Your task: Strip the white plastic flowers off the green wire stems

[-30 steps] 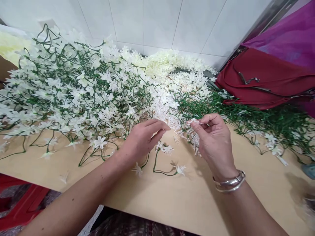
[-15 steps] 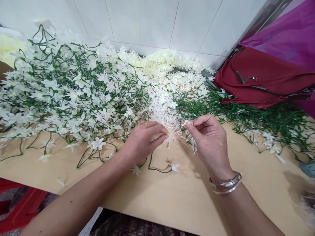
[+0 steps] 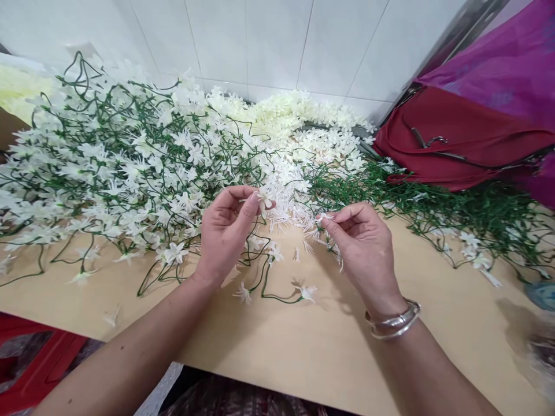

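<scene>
My left hand (image 3: 229, 234) is closed, thumb and fingers pinching a white artificial flower (image 3: 265, 198) in front of the large heap. My right hand (image 3: 366, 248), with silver bangles at the wrist, pinches a small white flower piece (image 3: 324, 218) at its fingertips; its exact shape is hard to make out. Between the hands lies a bunch of thin white stamens (image 3: 288, 214). Below them, a green stem with a white flower (image 3: 307, 293) rests on the table (image 3: 277, 352).
A big heap of white flowers on green stems (image 3: 130, 156) fills the left. Loose pale petals (image 3: 286, 112) lie by the tiled wall (image 3: 277, 40). Bare green stems (image 3: 472, 214) spread right, below a red bag (image 3: 459, 136). A red stool (image 3: 43, 364) stands lower left.
My left hand has moved up and left from the stamens, turned, and now has a white flower in its fingers. My right hand has shifted slightly left, still pinching its small white piece.
</scene>
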The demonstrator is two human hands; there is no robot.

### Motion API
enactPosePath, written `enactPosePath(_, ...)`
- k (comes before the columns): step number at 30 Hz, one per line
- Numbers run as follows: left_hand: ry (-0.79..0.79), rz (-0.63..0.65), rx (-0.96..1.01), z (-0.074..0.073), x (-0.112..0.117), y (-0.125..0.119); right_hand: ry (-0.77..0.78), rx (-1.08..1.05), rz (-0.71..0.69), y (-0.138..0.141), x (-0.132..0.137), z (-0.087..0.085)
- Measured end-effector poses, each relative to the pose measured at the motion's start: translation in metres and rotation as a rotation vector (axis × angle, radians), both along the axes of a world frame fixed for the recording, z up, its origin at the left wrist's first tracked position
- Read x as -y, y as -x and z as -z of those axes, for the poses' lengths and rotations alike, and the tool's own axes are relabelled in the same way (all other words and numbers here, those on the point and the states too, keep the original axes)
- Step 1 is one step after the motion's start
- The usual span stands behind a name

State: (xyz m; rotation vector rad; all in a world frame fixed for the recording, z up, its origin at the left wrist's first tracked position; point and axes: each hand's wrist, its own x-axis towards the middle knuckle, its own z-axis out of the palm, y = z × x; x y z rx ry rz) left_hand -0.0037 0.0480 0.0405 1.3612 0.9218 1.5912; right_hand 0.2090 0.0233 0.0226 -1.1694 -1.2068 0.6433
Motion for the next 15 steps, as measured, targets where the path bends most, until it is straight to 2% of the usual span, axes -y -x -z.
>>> enactPosePath(2, -0.048, 0.001, 0.030, 0.000, -0.001, 0.001, 0.015, 0.010, -0.030, 0.000, 0.000, 0.000)
enactPosePath(7, -0.318, -0.291, 0.018, -0.006, -0.001, 0.003, 0.079, 0.114, -0.235, 0.012, 0.010, -0.003)
enactPosePath(10, -0.409, -0.378, -0.036, -0.010, 0.000, 0.004, 0.067, 0.201, -0.409, 0.026, 0.019, -0.004)
enactPosePath(13, -0.420, -0.411, -0.124, -0.008, -0.004, 0.007, 0.014, 0.400, -0.585, 0.038, 0.023, 0.001)
enactPosePath(15, -0.476, -0.445, -0.197, -0.005, -0.009, 0.012, -0.065, 0.557, -0.646, 0.040, 0.022, 0.005)
